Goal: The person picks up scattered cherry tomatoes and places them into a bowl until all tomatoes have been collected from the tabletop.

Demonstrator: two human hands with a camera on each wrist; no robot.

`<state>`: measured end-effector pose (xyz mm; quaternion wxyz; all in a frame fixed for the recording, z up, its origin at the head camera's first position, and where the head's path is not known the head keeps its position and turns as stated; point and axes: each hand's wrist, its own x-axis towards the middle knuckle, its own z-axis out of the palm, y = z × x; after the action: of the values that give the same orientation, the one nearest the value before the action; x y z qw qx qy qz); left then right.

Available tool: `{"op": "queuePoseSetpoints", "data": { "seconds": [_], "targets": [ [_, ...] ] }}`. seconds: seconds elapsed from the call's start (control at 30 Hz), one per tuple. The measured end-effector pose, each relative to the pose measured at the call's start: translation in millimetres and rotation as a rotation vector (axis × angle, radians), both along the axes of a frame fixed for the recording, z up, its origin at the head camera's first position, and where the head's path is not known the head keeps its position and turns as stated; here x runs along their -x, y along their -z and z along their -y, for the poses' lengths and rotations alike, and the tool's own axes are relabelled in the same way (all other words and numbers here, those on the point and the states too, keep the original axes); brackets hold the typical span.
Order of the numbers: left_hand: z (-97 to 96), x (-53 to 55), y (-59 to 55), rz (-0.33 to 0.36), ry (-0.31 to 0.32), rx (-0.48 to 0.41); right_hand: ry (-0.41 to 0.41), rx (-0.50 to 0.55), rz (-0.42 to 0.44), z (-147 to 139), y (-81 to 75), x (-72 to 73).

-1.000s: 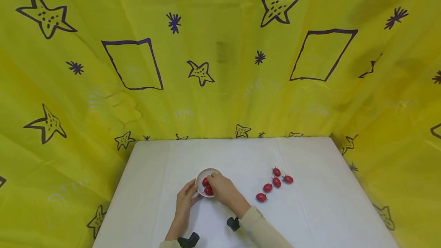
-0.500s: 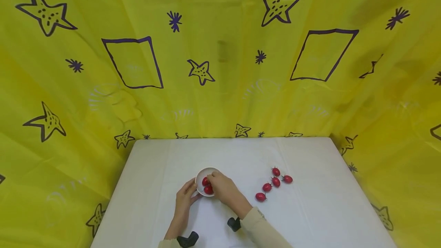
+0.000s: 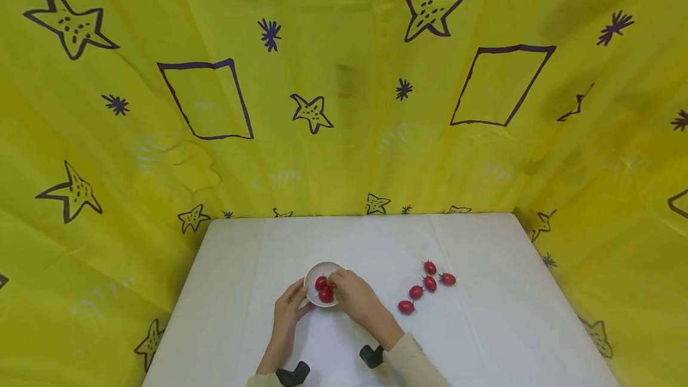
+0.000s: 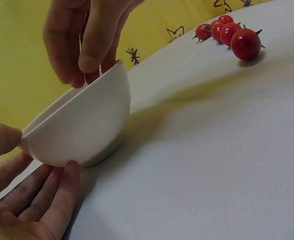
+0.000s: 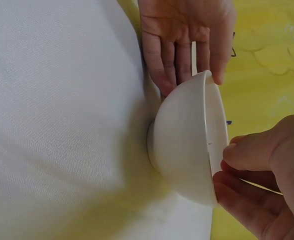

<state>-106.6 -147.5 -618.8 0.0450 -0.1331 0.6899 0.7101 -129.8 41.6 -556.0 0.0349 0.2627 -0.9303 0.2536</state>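
Note:
A small white bowl (image 3: 310, 298) stands tilted in the wrist views, with red cherry tomatoes (image 3: 326, 295) inside it. My left hand (image 3: 288, 306) holds the bowl from the left, thumb at the rim and fingers spread under its side; the left wrist view shows these fingertips against the outer wall. My right hand (image 3: 357, 297) reaches over the right rim with curled fingers. At its fingertips a bit of red shows, a further tomato that they seem to pinch; the bowl wall and fingers hide most of it in both wrist views.
Several loose cherry tomatoes (image 3: 416, 292) with green stems lie to the right of the bowl on the white table (image 3: 494, 327). Yellow sheeting (image 3: 344, 160) with drawn stars and frames rises at the back and both sides.
My right hand has drawn slightly right, and more red shows at its fingertips. The left hand and the bowl have kept their place; the loose tomatoes have not moved.

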Motion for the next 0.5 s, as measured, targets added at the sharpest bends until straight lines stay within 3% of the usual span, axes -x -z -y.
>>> {"op": "queuePoseSetpoints", "data": {
  "seconds": [0.23,0.5],
  "targets": [
    [1.1,0.6,-0.5,0.006,0.002,-0.02,0.041,0.111,-0.005,-12.5,-1.9,-4.3],
    [0.4,1.0,-2.8,0.013,0.004,-0.024,0.153,0.137,-0.017,-31.2,3.4,-12.9]
  ]
}}
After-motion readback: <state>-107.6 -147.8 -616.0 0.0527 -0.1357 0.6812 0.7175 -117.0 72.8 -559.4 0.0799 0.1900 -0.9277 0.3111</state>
